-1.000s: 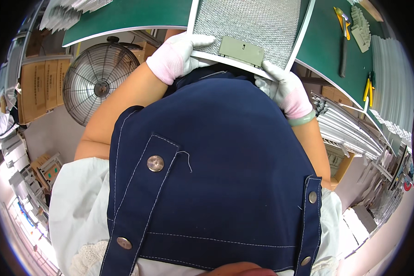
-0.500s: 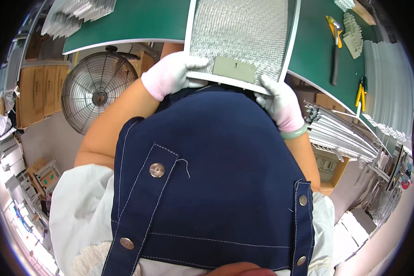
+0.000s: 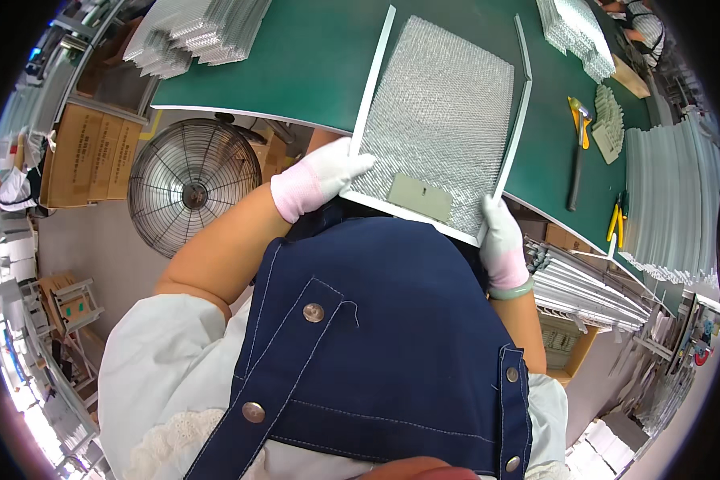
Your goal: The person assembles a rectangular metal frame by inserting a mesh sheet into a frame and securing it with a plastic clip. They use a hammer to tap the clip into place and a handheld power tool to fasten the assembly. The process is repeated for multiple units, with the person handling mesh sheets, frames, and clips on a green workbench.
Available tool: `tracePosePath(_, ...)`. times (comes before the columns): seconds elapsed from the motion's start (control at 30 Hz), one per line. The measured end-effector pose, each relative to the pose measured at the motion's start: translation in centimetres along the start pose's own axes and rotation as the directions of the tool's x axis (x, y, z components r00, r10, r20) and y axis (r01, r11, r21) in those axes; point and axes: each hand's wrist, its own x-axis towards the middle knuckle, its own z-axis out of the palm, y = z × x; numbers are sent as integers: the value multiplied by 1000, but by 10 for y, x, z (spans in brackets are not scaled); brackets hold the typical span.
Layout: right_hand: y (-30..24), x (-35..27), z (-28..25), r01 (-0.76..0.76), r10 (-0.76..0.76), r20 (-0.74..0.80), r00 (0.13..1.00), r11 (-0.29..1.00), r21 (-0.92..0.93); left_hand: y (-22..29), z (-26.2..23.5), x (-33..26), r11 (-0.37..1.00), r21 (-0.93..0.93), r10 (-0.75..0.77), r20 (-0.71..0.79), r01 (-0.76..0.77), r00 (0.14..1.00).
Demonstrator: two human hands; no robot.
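Note:
A silver mesh filter panel (image 3: 448, 104) lies within a thin white metal frame (image 3: 363, 108), open at its far end. The frame's right strip bends at a corner near its far end. A small grey-green plate (image 3: 421, 198) sits on the mesh by the near edge. My left hand (image 3: 320, 176), in a white and pink glove, is closed on the frame's near left corner, thumb on top. At the near right corner my gloved right hand (image 3: 502, 244) grips the frame, its thumb along the edge and its other fingers mostly hidden.
The green table (image 3: 296, 64) holds mesh sheets (image 3: 216, 32) at far left. On the right lie a yellow-and-black tool (image 3: 578, 148), yellow-handled pliers (image 3: 617, 220) and stacked pale strips (image 3: 670, 196). A floor fan (image 3: 194, 192) stands left. White strips (image 3: 592, 288) sit below the table's right edge.
My view has shifted, showing more of the table and the frame's far end. The frame is turned slightly clockwise. My right thumb has moved from on top to the corner's outer edge.

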Motion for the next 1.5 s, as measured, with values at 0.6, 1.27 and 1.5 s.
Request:
tracePosePath(0.6,-15,-17,16,-77,34,302,953,988,131,59,-15,43,974,225,40,-139,-8,990)
tracePosePath(1.27,-28,-19,15,106,-72,190,979,979,-174,76,-12,64,953,-264,102,-172,-146,980)
tracePosePath(1.5,-43,-20,17,222,-166,204,965,931,-289,99,-21,72,978,-136,163,19,-159,986)
